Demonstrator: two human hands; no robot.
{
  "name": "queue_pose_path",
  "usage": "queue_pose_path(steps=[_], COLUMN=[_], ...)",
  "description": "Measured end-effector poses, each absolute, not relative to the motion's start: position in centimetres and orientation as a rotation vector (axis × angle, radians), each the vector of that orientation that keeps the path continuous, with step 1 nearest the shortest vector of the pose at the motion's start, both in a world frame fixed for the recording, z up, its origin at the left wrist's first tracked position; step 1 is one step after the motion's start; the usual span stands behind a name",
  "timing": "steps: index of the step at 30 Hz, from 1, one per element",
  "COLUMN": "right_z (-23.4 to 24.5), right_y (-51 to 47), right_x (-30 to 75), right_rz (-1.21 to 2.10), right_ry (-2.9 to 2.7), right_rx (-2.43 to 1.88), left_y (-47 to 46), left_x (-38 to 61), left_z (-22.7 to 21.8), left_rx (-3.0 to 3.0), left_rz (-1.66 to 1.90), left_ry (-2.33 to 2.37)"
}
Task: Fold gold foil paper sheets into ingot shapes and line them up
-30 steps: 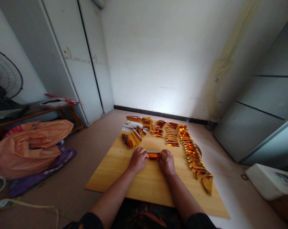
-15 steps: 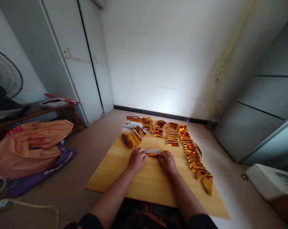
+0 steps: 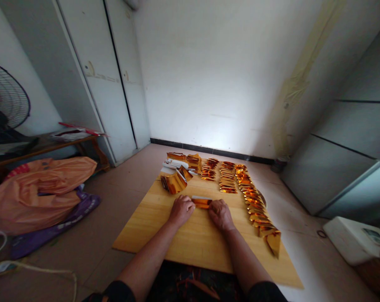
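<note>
A sheet of gold foil paper (image 3: 202, 204), partly folded over with a pale strip along its far edge, lies on the wooden board (image 3: 152, 224). My left hand (image 3: 181, 209) grips its left end, fingers closed. At the right end my right hand (image 3: 220, 214) is closed on the same sheet. Just beyond the left hand rests a curved stack of gold foil sheets (image 3: 174, 183). Folded gold foil pieces stand in rows farther off: a short row (image 3: 208, 170), a middle row (image 3: 228, 178) and a long row (image 3: 252, 205) down the right side.
White paper bundles (image 3: 175, 164) and more gold sheets (image 3: 194, 161) sit at the board's far left corner. An orange bag (image 3: 42, 197) lies on the floor at left, below a low bench with a fan (image 3: 7, 96). A white box (image 3: 355, 239) stands at right.
The gold side of the sheet between my hands now shows as a wider band, and the pale strip has narrowed. Both hands stay in nearly the same place.
</note>
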State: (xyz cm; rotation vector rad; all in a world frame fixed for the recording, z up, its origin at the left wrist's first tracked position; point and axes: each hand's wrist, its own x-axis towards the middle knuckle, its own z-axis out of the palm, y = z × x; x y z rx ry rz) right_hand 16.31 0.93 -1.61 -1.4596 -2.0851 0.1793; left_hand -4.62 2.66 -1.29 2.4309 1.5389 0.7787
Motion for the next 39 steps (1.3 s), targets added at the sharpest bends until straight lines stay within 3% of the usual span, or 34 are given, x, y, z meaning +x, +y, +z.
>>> queue_pose_path(steps=[10,24,39], right_z=[-1.3,-0.5,-0.8], right_y=[1.8,2.4,2.5], right_x=[15.8,14.2,14.1], right_rz=[0.305,0.104,0.100], right_ry=[-1.950,-1.973,-1.932], right_rx=[-1.672,-1.966,-1.997], left_y=[3.0,3.3,3.3], left_x=[-3.6,-2.6,-2.4], left_z=[-0.1,0.8,0.9], left_rx=[2.216,2.285,2.248], left_rz=[0.606,0.340,0.281], left_ry=[1.811,1.978,2.059])
